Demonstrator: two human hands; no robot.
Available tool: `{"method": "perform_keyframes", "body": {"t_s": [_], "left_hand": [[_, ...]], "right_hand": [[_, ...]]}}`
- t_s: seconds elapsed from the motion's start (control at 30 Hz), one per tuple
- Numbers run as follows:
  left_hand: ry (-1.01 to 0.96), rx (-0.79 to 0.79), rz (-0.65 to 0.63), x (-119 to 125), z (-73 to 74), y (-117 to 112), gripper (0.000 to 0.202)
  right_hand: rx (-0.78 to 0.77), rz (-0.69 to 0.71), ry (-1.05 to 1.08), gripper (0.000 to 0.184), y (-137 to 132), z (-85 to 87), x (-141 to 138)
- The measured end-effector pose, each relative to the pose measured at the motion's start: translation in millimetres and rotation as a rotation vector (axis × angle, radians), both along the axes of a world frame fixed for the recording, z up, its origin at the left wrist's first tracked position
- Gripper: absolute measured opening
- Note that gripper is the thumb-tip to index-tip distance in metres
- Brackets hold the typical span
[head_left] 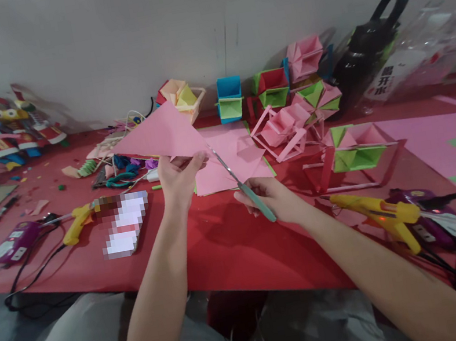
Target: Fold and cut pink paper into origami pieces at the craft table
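My left hand (180, 176) pinches the lower edge of a pink folded paper triangle (163, 132) and holds it raised over the table. In my right hand (270, 195) is a pair of scissors (254, 195) with green handles, its blades pointing up and left at the triangle's right corner. Whether the blades touch the paper I cannot tell. Beneath, pink paper sheets (219, 181) lie stacked on the red tabletop, with a green edge showing at the side.
Left are a phone (127, 223), a yellow glue gun (78, 220) and a purple power box (15, 243). Another glue gun (376, 212) lies right, with cables. Folded paper lanterns (282, 125) line the back, beside a black bottle (366, 52). Pink and green sheets (434, 137) lie right.
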State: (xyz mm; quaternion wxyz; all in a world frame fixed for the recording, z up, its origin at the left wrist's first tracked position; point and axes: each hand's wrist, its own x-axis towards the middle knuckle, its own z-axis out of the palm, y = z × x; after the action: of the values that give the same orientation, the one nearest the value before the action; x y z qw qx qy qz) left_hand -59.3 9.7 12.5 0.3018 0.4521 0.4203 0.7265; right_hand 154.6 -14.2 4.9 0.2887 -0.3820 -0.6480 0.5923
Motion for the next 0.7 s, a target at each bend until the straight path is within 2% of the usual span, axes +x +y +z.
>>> {"method": "perform_keyframes", "body": {"t_s": [0.3,0.5,0.7], "left_hand": [[0.017,-0.004,0.013,0.0,1.0,-0.4,0.051],[0.004,0.006,0.011,-0.1,0.8,0.1,0.056],[0.014,0.0,0.023,-0.9,-1.1,0.6,0.049]], "right_hand": [[0.027,-0.007,-0.003,0.045,-0.2,-1.2,1.3],[0.027,-0.053,-0.024,0.047,-0.2,1.8,0.6],[0.036,-0.061,0.001,0.048,-3.4,4.4,-1.9]]}}
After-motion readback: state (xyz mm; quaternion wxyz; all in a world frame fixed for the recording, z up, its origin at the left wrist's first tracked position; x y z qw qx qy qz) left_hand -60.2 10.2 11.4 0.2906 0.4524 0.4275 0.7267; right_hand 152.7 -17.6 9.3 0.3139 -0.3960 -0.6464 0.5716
